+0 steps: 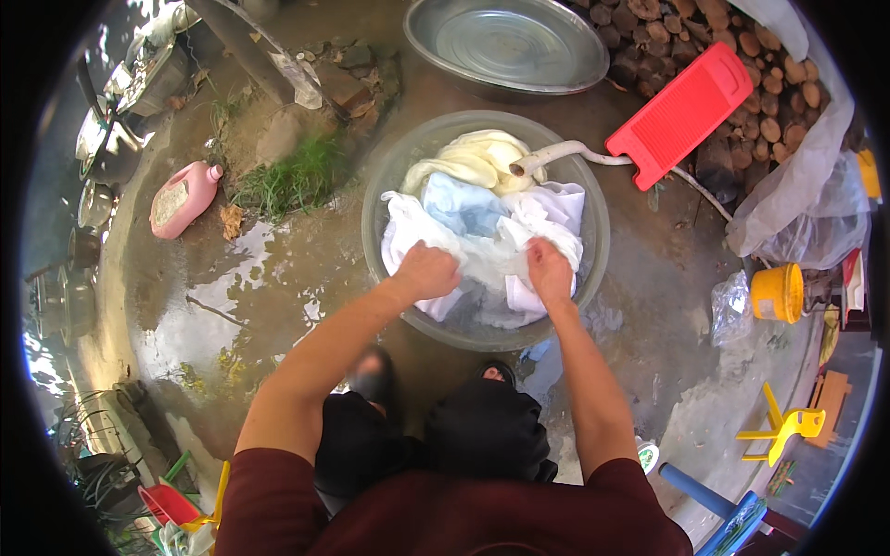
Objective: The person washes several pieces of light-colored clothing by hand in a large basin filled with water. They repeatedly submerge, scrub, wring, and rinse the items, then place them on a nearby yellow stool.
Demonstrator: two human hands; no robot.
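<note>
A wide grey plastic tub [601, 227] stands on the wet ground in front of my feet, with laundry in it. My left hand [427, 271] is closed on the left part of a wet white cloth [484, 259]. Across from it, my right hand [550, 269] grips the same white fabric near the tub's right side. The cloth stretches between both fists, and its lower folds dip into cloudy water. Behind it lie a light blue cloth [464, 204] and a bundled pale yellow cloth [468, 159]. My fingertips are hidden in the folds.
A pale hose [579, 149] reaches over the tub's far right rim, under a red washboard [681, 116]. Beyond are a large metal basin [508, 46] and stacked logs [769, 102]. A pink jug [185, 198] lies left; a yellow bucket [777, 293] sits right.
</note>
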